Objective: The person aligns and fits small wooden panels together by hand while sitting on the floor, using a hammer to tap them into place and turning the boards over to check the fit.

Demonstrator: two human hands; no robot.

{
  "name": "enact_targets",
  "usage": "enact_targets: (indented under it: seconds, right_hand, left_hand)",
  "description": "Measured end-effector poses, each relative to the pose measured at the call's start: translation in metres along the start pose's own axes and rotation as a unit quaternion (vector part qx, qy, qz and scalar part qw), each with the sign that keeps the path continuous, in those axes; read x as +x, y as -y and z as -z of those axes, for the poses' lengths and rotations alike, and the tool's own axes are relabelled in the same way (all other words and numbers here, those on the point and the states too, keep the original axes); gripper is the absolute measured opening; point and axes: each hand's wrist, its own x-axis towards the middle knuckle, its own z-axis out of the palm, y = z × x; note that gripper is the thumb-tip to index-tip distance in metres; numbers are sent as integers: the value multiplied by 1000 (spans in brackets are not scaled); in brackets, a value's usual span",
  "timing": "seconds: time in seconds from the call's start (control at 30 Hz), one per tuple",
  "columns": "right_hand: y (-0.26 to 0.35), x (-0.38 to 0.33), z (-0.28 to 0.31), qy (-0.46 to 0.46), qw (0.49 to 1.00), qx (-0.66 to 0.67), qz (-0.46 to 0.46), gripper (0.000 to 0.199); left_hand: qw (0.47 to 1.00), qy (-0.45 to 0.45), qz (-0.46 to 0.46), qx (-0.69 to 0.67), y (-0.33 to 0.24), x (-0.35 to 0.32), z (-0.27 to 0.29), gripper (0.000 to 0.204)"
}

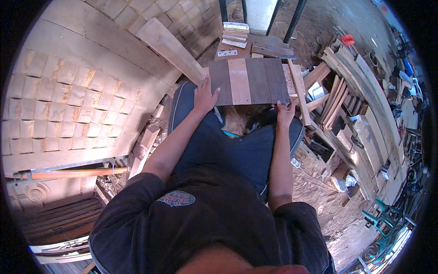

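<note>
A panel of wooden slats [258, 82], several dark and one pale, lies in front of me above my knees. Small dark dots mark the slat ends. My left hand [205, 97] rests along the panel's left edge, its fingers stretched out together and the thumb apart. At the near right corner, my right hand [285, 113] has its fingers bent round the edge, gripping the panel. Under and behind it is a wooden bench [269, 41]. A stack of short wood pieces with holes [235, 33] sits at its far end, and one more holed piece [227, 53] lies nearer.
Left of me leans a large wooden board with raised square blocks [73, 91]; a thick plank [169, 48] slants toward the bench. A narrow strip [299, 93] lies right of the panel. Further right are piled planks [365, 109], a power socket with cord [295, 163] and a green metal frame [382, 219].
</note>
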Motion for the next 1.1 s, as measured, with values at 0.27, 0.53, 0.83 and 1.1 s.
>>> enact_targets:
  seconds: [0.27,0.53,0.83,1.1]
  right_hand:
    - [5,-3,-2,1,1000,-17,-13,57]
    - [5,-3,-4,-2,1000,-28,6,57]
    - [10,-7,-7,-5,999,-23,-27,58]
    - [14,-8,-12,-65,986,45,-147,42]
  left_hand:
    - [1000,20,-1,-8,0,1,1,75]
    - [1000,10,0,-12,-1,2,0,75]
    - [1000,6,5,6,3,1,-4,75]
    - [1000,-15,15,-18,3,0,-4,73]
